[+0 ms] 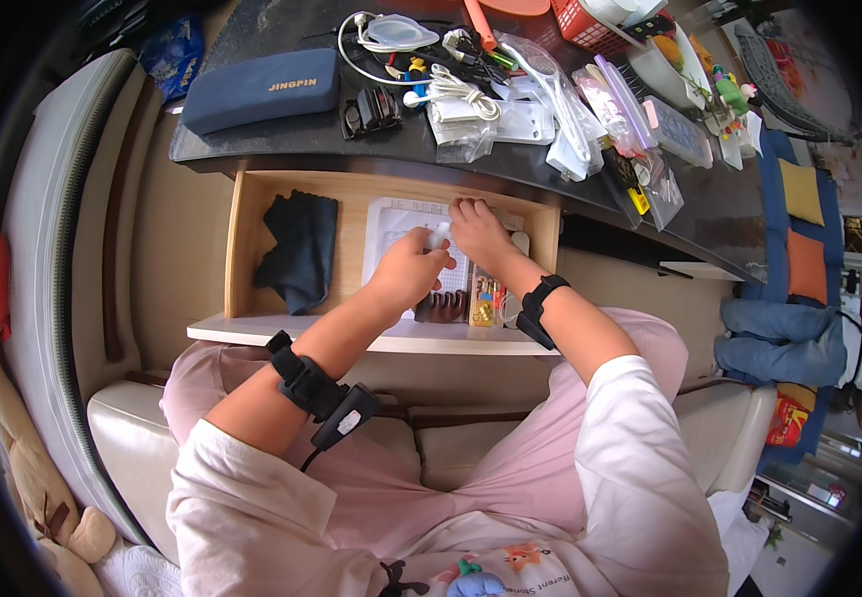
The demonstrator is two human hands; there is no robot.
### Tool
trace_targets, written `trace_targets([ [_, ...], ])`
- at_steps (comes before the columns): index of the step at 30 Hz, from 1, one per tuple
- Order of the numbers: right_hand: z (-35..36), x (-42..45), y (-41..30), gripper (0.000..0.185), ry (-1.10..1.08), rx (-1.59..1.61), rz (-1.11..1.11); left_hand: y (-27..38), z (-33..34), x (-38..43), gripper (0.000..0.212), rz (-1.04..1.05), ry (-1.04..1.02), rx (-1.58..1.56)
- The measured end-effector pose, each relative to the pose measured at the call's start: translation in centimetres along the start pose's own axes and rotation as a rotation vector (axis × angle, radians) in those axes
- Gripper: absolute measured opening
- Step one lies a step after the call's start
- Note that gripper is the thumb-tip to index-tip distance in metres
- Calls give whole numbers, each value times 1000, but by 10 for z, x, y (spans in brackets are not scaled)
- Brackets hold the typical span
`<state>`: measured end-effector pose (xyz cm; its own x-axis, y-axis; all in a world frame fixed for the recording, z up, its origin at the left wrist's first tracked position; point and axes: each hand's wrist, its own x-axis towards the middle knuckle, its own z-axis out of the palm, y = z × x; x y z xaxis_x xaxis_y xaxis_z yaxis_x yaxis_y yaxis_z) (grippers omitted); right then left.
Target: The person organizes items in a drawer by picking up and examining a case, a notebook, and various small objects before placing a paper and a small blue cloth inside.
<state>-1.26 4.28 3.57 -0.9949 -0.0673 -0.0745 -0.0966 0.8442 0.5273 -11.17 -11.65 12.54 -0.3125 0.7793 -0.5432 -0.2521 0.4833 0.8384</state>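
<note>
My left hand (410,267) grips a small whitish translucent object (440,236) between thumb and fingers, above an open wooden drawer (352,224). Close beside it, my right hand (481,233) has bent fingers over the drawer's back part; whether they hold anything is hidden. Under both hands lie printed papers (393,216). A dark brown claw hair clip (442,307) rests on the papers near the drawer front. To its right stands a clear compartment box (484,306) with small colourful pieces. Folded dark cloth (298,254) occupies the drawer's left side.
Over the drawer, a black tabletop (266,149) carries a dark blue case (263,89), bundled white cables (464,93), plastic-bagged items and a red basket (584,26). A grey sofa (65,224) is at left. Another person's jeans-clad legs (781,339) show at right.
</note>
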Motion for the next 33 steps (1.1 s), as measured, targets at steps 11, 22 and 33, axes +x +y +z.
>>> trace_targets([
  [11,54,13,-27,15,-276,71,181,0,3,3,22,-9,-22,15],
  [22,13,13,-12,15,-288,306,320,0,1,2,23,-60,-29,-3],
  [33,-127,-64,-9,35,-375,2163,628,3,10,-7,36,-103,-72,-350],
])
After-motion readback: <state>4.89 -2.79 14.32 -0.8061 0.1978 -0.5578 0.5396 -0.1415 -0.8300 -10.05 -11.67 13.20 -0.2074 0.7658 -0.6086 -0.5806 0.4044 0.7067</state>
